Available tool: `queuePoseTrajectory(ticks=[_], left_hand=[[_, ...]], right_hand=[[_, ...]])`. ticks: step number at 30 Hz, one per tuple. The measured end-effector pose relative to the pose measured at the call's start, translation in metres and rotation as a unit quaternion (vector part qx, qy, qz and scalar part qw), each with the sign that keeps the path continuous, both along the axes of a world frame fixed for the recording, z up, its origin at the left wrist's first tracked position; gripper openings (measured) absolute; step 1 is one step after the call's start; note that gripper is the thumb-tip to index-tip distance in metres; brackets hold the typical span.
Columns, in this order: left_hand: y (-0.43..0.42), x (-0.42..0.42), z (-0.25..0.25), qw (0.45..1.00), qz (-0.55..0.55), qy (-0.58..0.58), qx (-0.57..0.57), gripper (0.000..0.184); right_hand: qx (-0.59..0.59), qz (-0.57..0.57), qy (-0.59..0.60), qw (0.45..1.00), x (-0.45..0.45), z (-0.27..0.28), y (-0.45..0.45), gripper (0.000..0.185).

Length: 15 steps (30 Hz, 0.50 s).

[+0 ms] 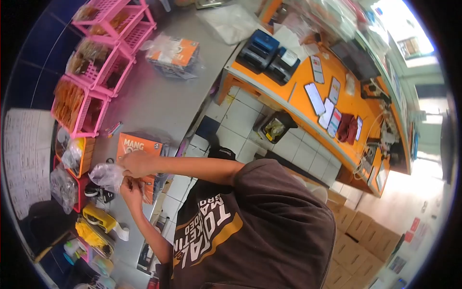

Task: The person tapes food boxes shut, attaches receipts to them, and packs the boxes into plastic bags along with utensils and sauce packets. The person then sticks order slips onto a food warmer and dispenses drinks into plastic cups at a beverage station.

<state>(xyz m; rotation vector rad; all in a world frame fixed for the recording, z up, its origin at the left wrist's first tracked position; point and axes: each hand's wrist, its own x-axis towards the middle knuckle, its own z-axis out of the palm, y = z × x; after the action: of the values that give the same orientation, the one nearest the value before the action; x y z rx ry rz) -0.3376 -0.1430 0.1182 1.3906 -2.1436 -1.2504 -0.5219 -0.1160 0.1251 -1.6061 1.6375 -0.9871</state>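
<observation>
On the metal counter lies a stack of orange printed packs, with clear plastic around its edges. Gathered clear plastic of a bag bunches out beyond my fingers, over the near part of the packs. My right hand, the upper one in the view, is closed on this plastic. Just below it, my left hand pinches the same plastic close to the bunched part. The fingertips of both hands are partly hidden. Another clear bag of orange packs, its top bunched up, stands farther along the counter.
Pink stacked baskets with packaged goods line the counter's wall side. A yellow tape dispenser stands nearby. Several phones and two dark blue printers sit on an orange table. Cardboard boxes are stacked on the floor.
</observation>
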Motion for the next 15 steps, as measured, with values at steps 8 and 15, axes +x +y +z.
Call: queuePoseTrajectory(ticks=[8, 15], left_hand=[[-0.035, 0.028, 0.006, 0.953, -0.028, -0.222, -0.202, 0.036], [0.062, -0.187, 0.095, 0.842, 0.06, 0.121, -0.522, 0.017]], right_hand=[[-0.184, -0.188, 0.022, 0.965, -0.132, 0.008, 0.119, 0.013], [0.073, -0.739, 0.227, 0.63, -0.508, -0.05, 0.367, 0.027]])
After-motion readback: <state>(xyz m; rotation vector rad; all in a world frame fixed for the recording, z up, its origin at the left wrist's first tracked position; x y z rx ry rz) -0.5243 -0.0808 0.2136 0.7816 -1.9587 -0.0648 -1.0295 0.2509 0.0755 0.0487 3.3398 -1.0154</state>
